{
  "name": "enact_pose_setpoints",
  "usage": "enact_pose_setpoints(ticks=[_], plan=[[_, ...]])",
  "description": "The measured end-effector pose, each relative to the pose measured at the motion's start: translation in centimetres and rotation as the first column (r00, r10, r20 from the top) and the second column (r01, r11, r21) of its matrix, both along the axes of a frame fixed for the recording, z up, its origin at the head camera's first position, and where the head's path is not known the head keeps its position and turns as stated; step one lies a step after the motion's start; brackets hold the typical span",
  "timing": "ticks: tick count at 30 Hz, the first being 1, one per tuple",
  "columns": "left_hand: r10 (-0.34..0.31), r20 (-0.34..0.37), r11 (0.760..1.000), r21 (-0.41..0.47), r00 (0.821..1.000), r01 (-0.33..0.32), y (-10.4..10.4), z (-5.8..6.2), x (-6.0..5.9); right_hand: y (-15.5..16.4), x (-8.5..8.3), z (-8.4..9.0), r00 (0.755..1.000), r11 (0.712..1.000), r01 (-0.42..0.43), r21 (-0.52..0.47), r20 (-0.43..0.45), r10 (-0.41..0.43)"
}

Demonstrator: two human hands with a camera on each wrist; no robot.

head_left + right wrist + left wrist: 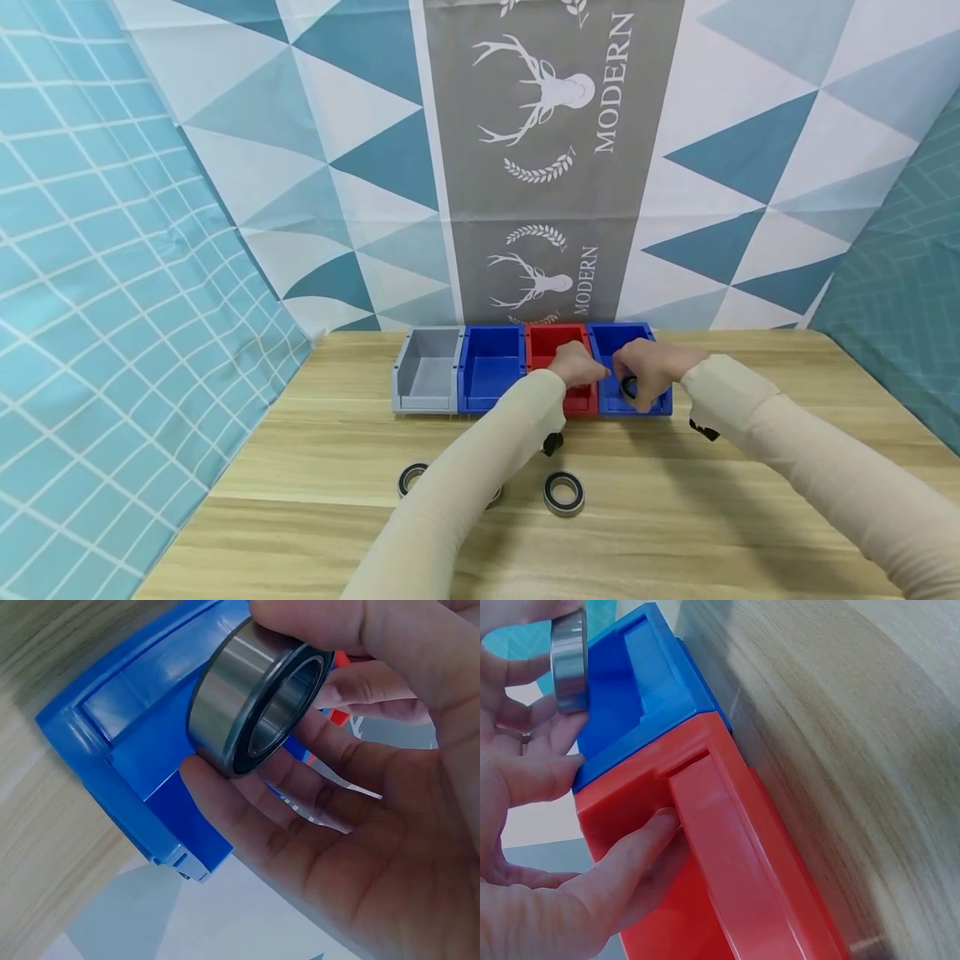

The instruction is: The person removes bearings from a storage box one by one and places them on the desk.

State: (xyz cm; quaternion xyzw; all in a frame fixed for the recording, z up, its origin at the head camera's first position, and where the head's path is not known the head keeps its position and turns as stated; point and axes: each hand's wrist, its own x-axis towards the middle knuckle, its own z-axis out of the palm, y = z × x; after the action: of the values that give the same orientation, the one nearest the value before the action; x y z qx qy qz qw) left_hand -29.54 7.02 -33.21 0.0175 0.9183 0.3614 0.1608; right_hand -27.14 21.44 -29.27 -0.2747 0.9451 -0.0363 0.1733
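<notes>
My right hand [647,367] pinches a ball bearing [229,697] between thumb and fingertips, over the blue bin [615,335] at the right end of the row. The bearing stands tilted, its steel outer ring and dark seal showing in the right wrist view. My left hand [577,364] is over the red bin [742,847] beside it. In the left wrist view, the left fingers [641,844] reach inside the red bin near its front wall, and another fingertip is right at the corner where the red and blue bins meet. Nothing shows in the left hand.
Further left in the row stand another blue bin [492,367] and a grey bin [427,392]. On the wooden table [315,475] lie a bearing [563,493] and two more, a left one [406,482] and one [495,498] mostly hidden by my left sleeve. A patterned cloth hangs behind.
</notes>
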Motion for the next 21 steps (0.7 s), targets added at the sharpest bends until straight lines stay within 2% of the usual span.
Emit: enact_pose_setpoints(ticks=[6, 13, 21], plan=[[-0.014, 0.025, 1.0, 0.013, 1.0, 0.014, 0.0, 0.4, -0.1, 0.0, 0.9, 0.3, 0.999, 0.999, -0.041, -0.003, -0.001, 0.041], [-0.002, 0.0, 1.0, -0.012, 1.0, 0.002, 0.1, 0.6, -0.1, -0.1, 1.8, 0.3, 0.994, 0.994, -0.103, -0.039, -0.038, 0.102], [0.008, 0.012, 1.0, -0.003, 1.0, -0.008, 0.2, 0.1, -0.2, -0.1, 2.7, 0.2, 0.994, 0.992, -0.108, -0.068, -0.013, 0.107]])
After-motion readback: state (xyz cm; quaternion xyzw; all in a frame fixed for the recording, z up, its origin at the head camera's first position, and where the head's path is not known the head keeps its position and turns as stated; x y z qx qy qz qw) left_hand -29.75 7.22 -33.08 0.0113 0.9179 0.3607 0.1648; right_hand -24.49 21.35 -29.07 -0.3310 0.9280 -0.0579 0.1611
